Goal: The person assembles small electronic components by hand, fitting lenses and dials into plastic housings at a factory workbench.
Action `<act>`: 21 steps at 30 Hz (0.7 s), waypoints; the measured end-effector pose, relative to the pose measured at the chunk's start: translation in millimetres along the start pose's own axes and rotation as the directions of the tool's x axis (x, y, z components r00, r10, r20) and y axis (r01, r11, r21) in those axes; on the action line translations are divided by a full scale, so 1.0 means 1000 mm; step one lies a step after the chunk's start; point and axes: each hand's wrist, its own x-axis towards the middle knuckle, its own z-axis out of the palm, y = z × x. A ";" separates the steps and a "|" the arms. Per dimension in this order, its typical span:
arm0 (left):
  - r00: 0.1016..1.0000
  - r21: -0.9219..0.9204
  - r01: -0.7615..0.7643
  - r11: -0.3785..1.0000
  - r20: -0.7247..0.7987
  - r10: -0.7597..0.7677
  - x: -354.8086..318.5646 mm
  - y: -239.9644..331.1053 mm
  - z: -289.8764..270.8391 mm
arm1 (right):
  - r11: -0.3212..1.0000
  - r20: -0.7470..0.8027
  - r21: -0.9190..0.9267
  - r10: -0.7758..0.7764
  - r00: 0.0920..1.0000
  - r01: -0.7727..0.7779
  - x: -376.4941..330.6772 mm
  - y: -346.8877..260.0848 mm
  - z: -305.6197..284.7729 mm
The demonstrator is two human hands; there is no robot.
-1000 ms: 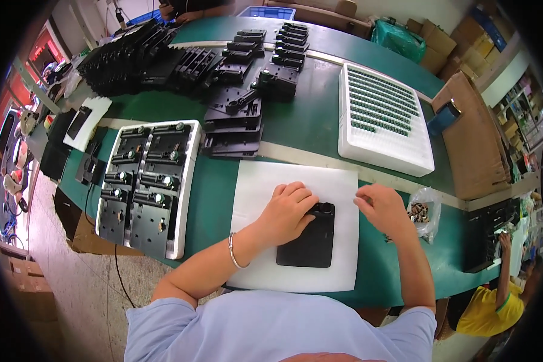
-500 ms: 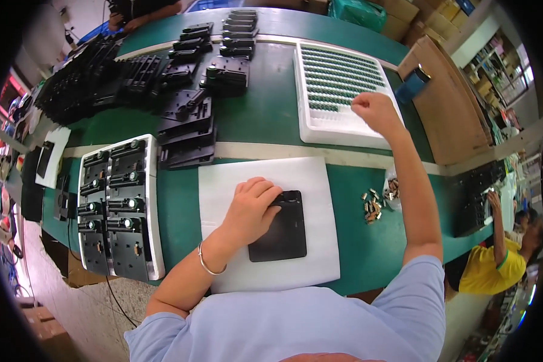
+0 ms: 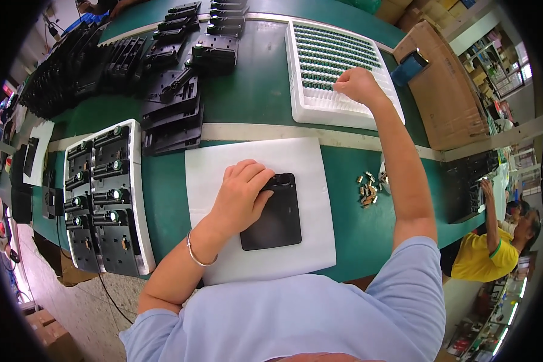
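A flat black rectangular panel lies on a white foam sheet in front of me. My left hand is curled over the panel's upper left edge, thumb and fingers gripping it. My right hand reaches across the table to a white foam tray. Its fingertips are pinched at the front row of small green-and-silver cylindrical parts standing in that tray. Whatever sits between those fingertips is too small and hidden to make out.
Left of the sheet, a white foam tray holds several black assemblies. Behind it are stacked black plates and more black parts. Small metal pieces lie loose at right, near a blue cup and cardboard. A person in yellow works at right.
My right hand has shifted slightly left over the tray, onto the front row of green parts. The whole view has tilted a little; my left hand stays on the panel.
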 end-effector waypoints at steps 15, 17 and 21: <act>0.999 -0.026 0.026 0.999 0.032 -0.026 0.004 0.003 -0.004 | 0.539 0.047 0.842 -0.043 0.998 -0.017 -0.036 0.027 -0.006; 0.998 -0.024 0.053 0.998 0.039 -0.052 0.002 0.001 -0.004 | 0.569 0.217 0.813 -0.094 0.972 -0.127 -0.086 0.005 -0.015; 0.999 -0.034 0.010 0.999 0.032 -0.009 0.003 0.000 -0.005 | 0.699 0.437 0.674 -0.118 0.892 -0.238 -0.174 -0.023 0.026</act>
